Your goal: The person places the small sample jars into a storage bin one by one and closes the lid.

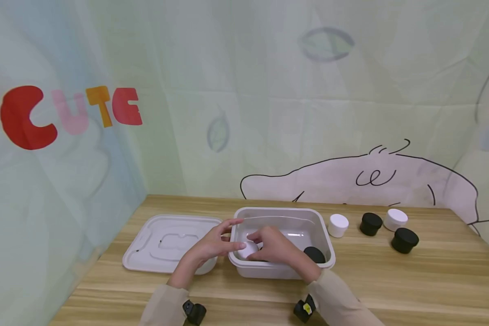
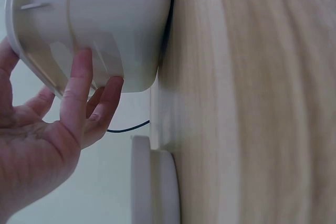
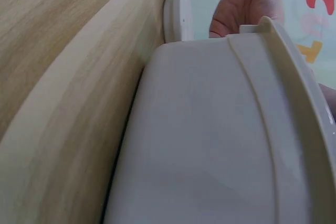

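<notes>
A light grey plastic box [image 1: 285,270] stands on the table, its long side toward me. My left hand [image 1: 213,244] grips its left end: fingers [image 2: 79,85] lie against the outer wall, and the thumb reaches over the rim. Inside that end, my right hand [image 1: 275,244] pinches a small white round jar [image 1: 250,249] between thumb and fingers. A black round jar [image 1: 314,255] lies in the box's near right corner. Another dark thing shows partly under the right hand. In the right wrist view, the box wall [image 3: 199,129] hides the right hand's fingers.
The box's lid [image 1: 146,253] lies flat on the table, left of the box. To the right stand a white jar [image 1: 338,225], a black jar [image 1: 370,224], another white jar [image 1: 395,219] and another black jar [image 1: 405,240]. A printed cloth [image 1: 244,113] hangs behind the table.
</notes>
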Available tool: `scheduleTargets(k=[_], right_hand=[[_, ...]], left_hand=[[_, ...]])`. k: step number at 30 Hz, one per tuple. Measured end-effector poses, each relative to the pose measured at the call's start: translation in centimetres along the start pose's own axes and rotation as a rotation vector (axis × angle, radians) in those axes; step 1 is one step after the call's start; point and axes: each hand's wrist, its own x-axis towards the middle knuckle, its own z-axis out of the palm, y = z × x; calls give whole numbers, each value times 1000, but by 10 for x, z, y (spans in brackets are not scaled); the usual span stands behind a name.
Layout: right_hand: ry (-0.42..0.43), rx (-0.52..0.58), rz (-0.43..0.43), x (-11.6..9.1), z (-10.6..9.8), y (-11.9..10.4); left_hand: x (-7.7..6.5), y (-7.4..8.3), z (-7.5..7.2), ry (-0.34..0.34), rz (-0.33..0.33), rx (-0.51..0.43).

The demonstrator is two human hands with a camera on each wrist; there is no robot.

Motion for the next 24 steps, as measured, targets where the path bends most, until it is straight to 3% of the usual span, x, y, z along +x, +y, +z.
scheduleTargets(k=[6, 13, 24], right_hand=[[45, 46, 24, -10, -16, 6], [167, 52, 37, -26, -46, 23], [327, 24, 144, -75, -103, 61]], left_hand=[[-1, 1, 1, 7, -1, 4], [0, -1, 2, 29, -5, 19], [1, -2, 2, 28, -1, 8]])
